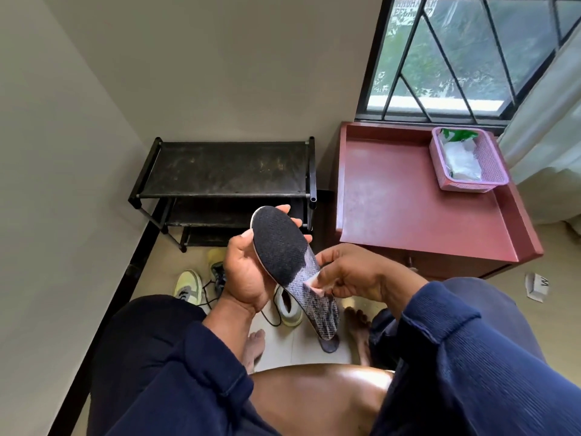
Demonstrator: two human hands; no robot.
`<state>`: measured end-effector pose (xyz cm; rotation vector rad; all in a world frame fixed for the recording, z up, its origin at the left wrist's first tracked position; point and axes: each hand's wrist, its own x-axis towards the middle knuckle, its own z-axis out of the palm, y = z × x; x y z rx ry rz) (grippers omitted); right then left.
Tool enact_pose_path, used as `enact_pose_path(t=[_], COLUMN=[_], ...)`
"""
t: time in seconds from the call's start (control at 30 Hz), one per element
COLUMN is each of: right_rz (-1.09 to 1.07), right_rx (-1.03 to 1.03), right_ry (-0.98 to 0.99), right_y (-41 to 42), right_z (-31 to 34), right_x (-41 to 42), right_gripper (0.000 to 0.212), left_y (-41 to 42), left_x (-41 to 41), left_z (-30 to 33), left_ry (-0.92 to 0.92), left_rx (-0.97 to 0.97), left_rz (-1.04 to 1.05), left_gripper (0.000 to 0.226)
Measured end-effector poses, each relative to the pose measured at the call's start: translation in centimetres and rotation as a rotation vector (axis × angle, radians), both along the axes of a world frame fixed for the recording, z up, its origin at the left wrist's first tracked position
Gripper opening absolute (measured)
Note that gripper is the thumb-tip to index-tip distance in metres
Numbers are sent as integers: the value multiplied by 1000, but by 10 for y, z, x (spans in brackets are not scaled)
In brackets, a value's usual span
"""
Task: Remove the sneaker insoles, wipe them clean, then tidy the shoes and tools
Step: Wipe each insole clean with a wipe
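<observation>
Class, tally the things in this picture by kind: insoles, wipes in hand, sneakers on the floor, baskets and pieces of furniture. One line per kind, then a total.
Insoles: 1, the insole in the left hand
Wipes: 1, the wipe in the right hand
Sneakers: 3 visible, sneaker, sneaker, sneaker
Baskets: 1, pink basket
Furniture: 2, shoe rack, red cabinet
Total: 8
</observation>
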<state>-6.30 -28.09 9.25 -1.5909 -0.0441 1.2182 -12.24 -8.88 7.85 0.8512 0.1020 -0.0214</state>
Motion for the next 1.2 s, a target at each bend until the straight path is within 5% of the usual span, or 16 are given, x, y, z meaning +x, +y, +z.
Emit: enact_pose_path(t=[0.13,0.3,0.53,0.73,0.93,1.2], right_rz=[6,74,273,84,-164,-197], right_rx=[-130,-299,-478,-276,-45,-151], right_ry=[-93,-286,-528,-707,-1059,-1308], right_y=[-3,-3,7,-7,3,16], right_z=[6,5,5,21,25,27], right_x=[3,2,0,5,-11,-16], right_gripper=[18,16,18,51,33,34], left_y=[2,-10,-26,-18,-16,-13], left_x=[-1,2,-12,-5,-4,-4], left_z=[4,-6,-16,-22,-17,-17], left_ry=[18,345,658,533,421,352], left_rx=[-5,379,494,169,-199,-384], left_rz=[-250,-352,-791,-587,-516,-635], left_gripper=[96,75,66,72,66,71])
